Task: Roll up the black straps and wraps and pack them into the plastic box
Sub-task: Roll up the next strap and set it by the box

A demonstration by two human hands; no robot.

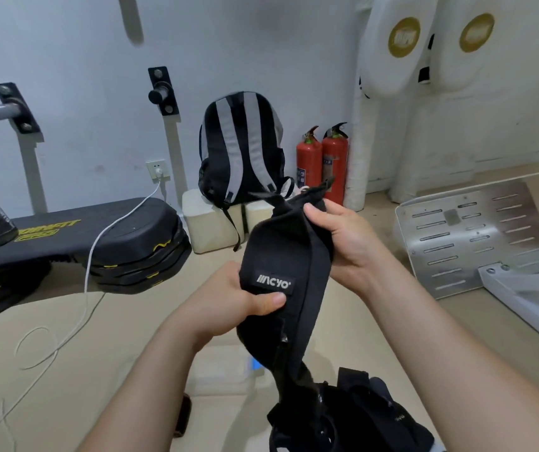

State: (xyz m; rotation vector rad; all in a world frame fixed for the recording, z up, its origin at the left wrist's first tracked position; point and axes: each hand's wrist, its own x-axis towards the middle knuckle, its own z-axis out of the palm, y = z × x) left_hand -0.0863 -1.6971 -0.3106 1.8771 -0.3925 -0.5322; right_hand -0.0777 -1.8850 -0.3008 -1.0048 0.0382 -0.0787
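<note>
Black wrap (281, 256) held up, unrolled. Left hand (229, 298) pinches it by the label; right hand (343, 236) fingers curl round the top end. Risk: the tail below the left fingers could snag the strap pile (353, 419) beside the box (216, 373), making a loose roll.

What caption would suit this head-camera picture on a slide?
Packing up: left hand and right hand grip a black logo-tagged wrap above a clear plastic box on the floor, more black straps piled nearby.
</note>
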